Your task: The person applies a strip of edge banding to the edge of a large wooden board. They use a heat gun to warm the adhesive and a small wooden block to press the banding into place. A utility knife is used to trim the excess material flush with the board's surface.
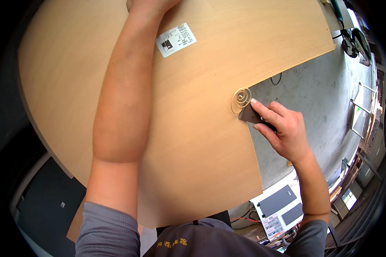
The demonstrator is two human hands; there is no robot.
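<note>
A large wood-coloured panel (pixel 193 141) with an angular cut-out on its right side lies in front of me. My right hand (pixel 285 126) is closed on a small dark trimming tool (pixel 248 114), thumb and fingers pinching it at the inner corner of the cut-out. From the tool's tip rises a thin, pale curled shaving (pixel 241 98), wound in a spiral. Across the panel reaches my left arm. My left hand (pixel 152 3) is cut off by the upper edge of the view, its fingers hidden. Near that wrist, a white printed label (pixel 176 40) sticks to the panel.
Grey concrete floor (pixel 313 94) shows through the cut-out. A white and grey machine (pixel 281 207) stands at the lower right, with cables beside it. Dark equipment (pixel 356 43) is at the upper right. Dark panels (pixel 51 205) fill the lower left.
</note>
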